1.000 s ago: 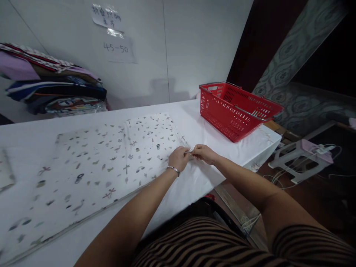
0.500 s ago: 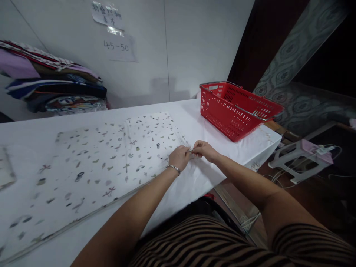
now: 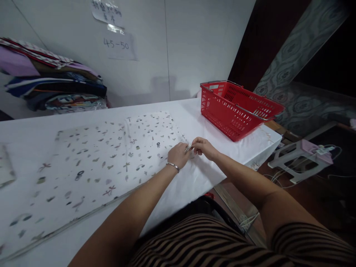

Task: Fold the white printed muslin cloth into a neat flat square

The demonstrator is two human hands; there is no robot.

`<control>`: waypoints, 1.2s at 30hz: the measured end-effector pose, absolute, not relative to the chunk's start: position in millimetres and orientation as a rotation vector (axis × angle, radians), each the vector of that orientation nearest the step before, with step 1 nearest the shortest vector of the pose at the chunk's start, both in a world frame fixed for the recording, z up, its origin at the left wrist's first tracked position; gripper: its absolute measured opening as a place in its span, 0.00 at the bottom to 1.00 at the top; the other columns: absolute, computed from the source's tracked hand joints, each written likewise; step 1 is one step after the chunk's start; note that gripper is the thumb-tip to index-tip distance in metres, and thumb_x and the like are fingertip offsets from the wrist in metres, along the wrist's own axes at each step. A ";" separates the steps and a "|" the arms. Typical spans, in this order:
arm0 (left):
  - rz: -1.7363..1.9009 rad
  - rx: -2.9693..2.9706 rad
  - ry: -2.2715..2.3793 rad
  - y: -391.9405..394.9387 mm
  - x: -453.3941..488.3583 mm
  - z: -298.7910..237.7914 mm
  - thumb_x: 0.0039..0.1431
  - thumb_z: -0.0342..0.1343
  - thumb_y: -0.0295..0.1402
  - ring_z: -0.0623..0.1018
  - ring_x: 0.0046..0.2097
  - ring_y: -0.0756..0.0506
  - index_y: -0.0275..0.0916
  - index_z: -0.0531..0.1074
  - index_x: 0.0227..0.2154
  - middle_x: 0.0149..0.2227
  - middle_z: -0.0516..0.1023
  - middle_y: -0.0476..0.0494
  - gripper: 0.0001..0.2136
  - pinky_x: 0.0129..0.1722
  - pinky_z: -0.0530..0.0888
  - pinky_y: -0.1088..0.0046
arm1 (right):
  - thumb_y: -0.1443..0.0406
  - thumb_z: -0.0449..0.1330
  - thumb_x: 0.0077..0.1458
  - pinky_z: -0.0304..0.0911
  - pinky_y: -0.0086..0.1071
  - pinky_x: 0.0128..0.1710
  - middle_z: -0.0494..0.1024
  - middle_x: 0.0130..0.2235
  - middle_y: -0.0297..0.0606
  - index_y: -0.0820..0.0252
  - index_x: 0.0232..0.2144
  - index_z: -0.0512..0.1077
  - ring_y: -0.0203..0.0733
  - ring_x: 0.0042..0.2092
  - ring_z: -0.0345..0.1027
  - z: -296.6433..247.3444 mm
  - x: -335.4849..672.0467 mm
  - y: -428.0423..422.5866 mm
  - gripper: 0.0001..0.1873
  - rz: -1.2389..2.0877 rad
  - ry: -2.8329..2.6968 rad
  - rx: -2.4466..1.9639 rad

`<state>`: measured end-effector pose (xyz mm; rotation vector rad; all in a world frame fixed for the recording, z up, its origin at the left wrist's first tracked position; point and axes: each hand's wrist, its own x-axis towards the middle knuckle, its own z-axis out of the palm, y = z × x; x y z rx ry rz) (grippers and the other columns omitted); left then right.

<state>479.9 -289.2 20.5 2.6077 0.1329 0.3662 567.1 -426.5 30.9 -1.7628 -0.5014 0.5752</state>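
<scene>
A white cloth with small printed motifs [image 3: 111, 155] lies folded flat across the table, its near edge showing layers. At its right end my left hand [image 3: 178, 155], with a bracelet on the wrist, is closed on a corner of the cloth. My right hand [image 3: 204, 147] meets it from the right, thumb and fingers pinched on the same corner. The bit of fabric between the two hands is small and partly hidden by the fingers.
A red shopping basket [image 3: 236, 111] stands at the table's back right. Folded fabrics [image 3: 58, 87] are piled at the back left. Another printed cloth [image 3: 6, 165] shows at the left edge. A plastic stool [image 3: 306, 157] with cables stands on the floor at right.
Both hands stay at the cloth's right corner. My left hand has turned slightly, and a little more of the pinched fabric shows between the fingers. The cloth lies as before.
</scene>
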 end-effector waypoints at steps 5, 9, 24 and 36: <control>0.394 2.571 0.178 -281.2 484.9 24.9 0.57 0.50 0.33 0.73 0.42 0.46 0.43 0.73 0.36 0.39 0.75 0.46 0.08 0.37 0.66 0.72 | 0.64 0.53 0.51 0.53 0.23 0.20 0.74 0.24 0.35 0.61 0.25 0.67 0.30 0.20 0.62 14.0 577.3 -425.0 0.08 0.548 -0.512 -2.351; 0.419 2.557 0.209 -278.5 485.3 27.6 0.57 0.50 0.33 0.74 0.42 0.46 0.43 0.73 0.37 0.39 0.76 0.47 0.08 0.37 0.66 0.72 | 0.64 0.62 0.42 0.49 0.25 0.20 0.64 0.13 0.30 0.61 0.14 0.66 0.32 0.19 0.59 3.2 579.3 -417.0 0.12 0.595 -0.553 -2.486; 0.403 2.638 0.033 -284.0 481.3 24.5 0.59 0.48 0.33 0.73 0.40 0.48 0.42 0.72 0.37 0.37 0.75 0.48 0.08 0.36 0.66 0.73 | 0.66 0.55 0.47 0.59 0.23 0.21 0.69 0.19 0.26 0.57 0.27 0.59 0.32 0.21 0.65 11.2 564.5 -437.0 0.06 0.718 -0.378 -2.000; 0.359 2.732 -0.041 -300.1 480.5 16.2 0.60 0.47 0.32 0.73 0.40 0.48 0.41 0.72 0.37 0.36 0.74 0.48 0.09 0.36 0.66 0.73 | 0.66 0.60 0.39 0.60 0.24 0.19 0.71 0.19 0.27 0.57 0.28 0.60 0.33 0.21 0.66 19.2 555.8 -441.0 0.13 0.708 -0.292 -1.524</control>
